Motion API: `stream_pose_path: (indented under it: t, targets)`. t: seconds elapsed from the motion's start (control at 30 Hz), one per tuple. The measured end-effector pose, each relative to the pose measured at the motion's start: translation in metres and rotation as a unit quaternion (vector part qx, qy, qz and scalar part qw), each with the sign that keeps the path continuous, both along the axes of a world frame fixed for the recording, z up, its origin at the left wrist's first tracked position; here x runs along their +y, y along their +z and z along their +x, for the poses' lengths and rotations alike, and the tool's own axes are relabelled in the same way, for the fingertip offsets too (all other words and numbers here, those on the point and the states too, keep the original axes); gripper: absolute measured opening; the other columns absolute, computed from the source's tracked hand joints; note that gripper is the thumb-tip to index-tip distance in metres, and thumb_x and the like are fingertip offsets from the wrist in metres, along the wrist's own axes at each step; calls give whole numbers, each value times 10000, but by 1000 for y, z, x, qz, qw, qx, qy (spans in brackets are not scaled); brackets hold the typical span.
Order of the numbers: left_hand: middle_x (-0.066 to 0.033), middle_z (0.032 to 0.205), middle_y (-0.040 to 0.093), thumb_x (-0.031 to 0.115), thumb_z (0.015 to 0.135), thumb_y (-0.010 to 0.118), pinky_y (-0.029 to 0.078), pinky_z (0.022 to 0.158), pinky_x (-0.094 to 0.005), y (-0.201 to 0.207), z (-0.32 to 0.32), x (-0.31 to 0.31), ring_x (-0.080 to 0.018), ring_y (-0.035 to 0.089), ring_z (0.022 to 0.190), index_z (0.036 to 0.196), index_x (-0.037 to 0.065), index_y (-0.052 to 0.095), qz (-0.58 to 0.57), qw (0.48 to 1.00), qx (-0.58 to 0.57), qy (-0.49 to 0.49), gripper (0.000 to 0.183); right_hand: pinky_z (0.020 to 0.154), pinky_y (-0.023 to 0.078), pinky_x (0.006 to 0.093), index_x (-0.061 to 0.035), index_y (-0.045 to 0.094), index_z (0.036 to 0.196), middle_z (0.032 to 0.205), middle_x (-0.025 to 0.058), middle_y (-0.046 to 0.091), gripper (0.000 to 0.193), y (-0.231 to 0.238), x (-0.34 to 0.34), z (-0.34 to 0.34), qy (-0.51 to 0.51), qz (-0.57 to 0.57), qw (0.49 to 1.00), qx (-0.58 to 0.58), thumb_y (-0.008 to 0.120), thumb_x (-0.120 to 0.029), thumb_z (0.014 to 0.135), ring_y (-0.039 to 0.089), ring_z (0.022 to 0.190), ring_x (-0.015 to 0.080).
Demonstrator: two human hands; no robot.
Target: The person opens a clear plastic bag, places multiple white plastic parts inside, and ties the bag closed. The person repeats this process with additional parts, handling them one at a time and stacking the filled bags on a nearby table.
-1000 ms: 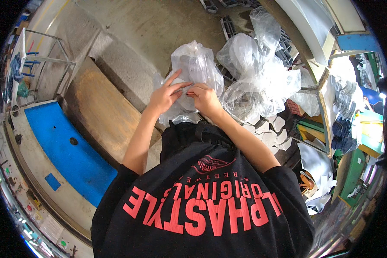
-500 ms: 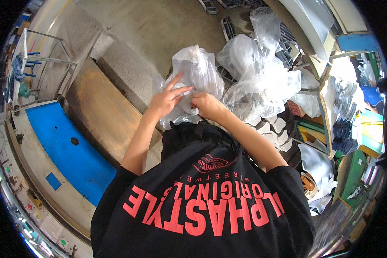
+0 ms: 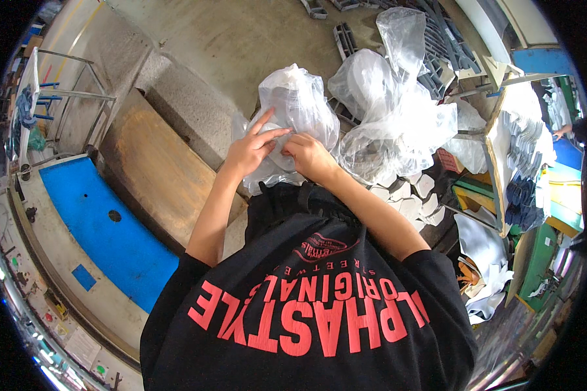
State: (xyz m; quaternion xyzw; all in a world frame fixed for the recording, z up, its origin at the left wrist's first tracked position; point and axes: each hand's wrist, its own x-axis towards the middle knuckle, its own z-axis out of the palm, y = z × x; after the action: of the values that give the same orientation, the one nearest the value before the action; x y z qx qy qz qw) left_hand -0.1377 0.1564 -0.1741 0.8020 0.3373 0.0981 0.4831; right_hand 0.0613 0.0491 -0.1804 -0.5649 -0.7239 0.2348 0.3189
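In front of my body stands a clear plastic bag (image 3: 298, 91), bulging around pale contents that I cannot make out through the film. My left hand (image 3: 246, 153) rests against its near left side, the fingers stretched out and spread over the plastic. Close beside it, my right hand (image 3: 308, 156) is closed, its curled fingers pinching the film at the near side. The fingertips of the two hands almost meet. Loose plastic hangs below them, next to my black shirt.
More clear plastic bags (image 3: 388, 137) lie to the right, beside several pale cut pieces (image 3: 411, 199). At left are a brown curved board (image 3: 153, 159) and a bench with a blue sheet (image 3: 111, 221). A shelf (image 3: 499, 163) with stacked pieces stands at right; another person's hand (image 3: 563, 131) shows beyond it.
My right hand has shifted slightly up and left, closer to the left fingertips. The left hand stays nearly in place. Another person's hand has come into view at the far right.
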Motion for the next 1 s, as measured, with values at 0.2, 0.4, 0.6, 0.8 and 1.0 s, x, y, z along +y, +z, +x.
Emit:
stream_pose_path:
  t: [0.2,0.4,0.6,0.8,1.0]
  targets:
    - [53,1708,368,112,983,650,563,940,-340,-4,0,2,-193,658,1273,1381,426,692,-2,999,-31,8,508,894,554,456,-17,713,898,948,143,688,165,3,-1,-3,-42,2,998,35,644,33,757,666,956,380]
    - [56,1713,357,138,981,651,557,967,-344,-4,-1,1,-202,636,1308,1406,426,674,-2,1000,6,0,514,836,575,438,-15,721,890,953,146,706,154,4,-2,0,-58,-52,996,38,644,90,808,698,920,369]
    - [46,1732,319,156,990,654,550,1003,-356,-3,-5,4,-244,581,1387,1522,384,562,0,1000,-25,-13,587,810,576,445,4,734,945,945,162,716,97,2,12,5,-140,0,989,34,697,42,864,710,909,384]
    - [34,1740,302,128,986,655,547,1012,-360,-8,-12,3,-261,568,1400,1592,327,476,-25,997,-72,-7,663,816,569,449,15,724,961,970,168,706,99,-5,13,3,-157,2,985,72,690,30,869,698,919,399]
    - [30,1742,296,106,974,651,584,898,-357,-11,-21,-9,-282,686,1218,1577,323,502,33,998,-52,-23,658,828,566,451,11,711,944,958,166,691,91,-1,3,8,-102,-41,993,-47,656,23,872,689,919,397]
